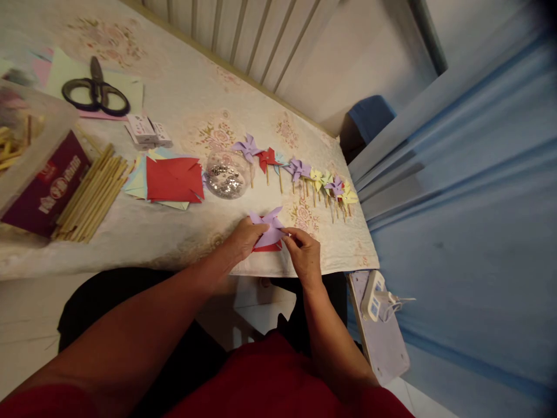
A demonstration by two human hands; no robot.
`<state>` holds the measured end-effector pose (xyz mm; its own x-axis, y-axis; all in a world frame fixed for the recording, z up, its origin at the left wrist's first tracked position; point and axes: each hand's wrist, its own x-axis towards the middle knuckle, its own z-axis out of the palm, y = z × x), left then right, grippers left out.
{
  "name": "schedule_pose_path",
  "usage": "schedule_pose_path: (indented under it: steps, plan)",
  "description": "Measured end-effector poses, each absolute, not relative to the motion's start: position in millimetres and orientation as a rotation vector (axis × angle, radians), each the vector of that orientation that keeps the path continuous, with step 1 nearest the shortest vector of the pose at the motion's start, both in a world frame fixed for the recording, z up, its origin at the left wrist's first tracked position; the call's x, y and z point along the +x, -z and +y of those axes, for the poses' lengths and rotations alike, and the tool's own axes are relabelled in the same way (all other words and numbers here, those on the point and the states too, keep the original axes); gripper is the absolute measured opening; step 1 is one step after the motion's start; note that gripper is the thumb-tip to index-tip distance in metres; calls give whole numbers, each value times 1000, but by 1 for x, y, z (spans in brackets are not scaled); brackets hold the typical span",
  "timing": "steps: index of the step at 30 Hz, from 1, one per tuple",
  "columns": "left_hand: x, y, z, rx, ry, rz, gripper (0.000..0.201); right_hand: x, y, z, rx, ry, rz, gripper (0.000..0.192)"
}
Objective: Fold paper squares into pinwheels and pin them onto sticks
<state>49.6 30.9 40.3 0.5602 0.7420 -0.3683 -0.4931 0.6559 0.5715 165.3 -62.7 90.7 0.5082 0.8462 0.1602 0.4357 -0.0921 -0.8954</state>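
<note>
Here both hands, left hand (246, 237) and right hand (304, 252), grip a purple pinwheel (270, 227) just below the bowl (227, 174) of sequins on the table (183, 104).

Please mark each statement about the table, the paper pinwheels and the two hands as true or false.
1. Both hands, left hand and right hand, touch a purple pinwheel. True.
2. The scissors lie on the floor. False: they lie on paper on the table.
3. A row of finished pinwheels lies on the table. True.
4. The wooden sticks stand upright in a cup. False: they lie flat in a bundle.
</note>
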Motion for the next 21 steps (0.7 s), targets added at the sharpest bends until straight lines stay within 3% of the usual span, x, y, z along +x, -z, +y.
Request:
schedule_pose_path:
  steps: [21]
  plan:
    - [53,-27,28,664,-739,617,14,148,-80,-55,-1827,-559,-1028,13]
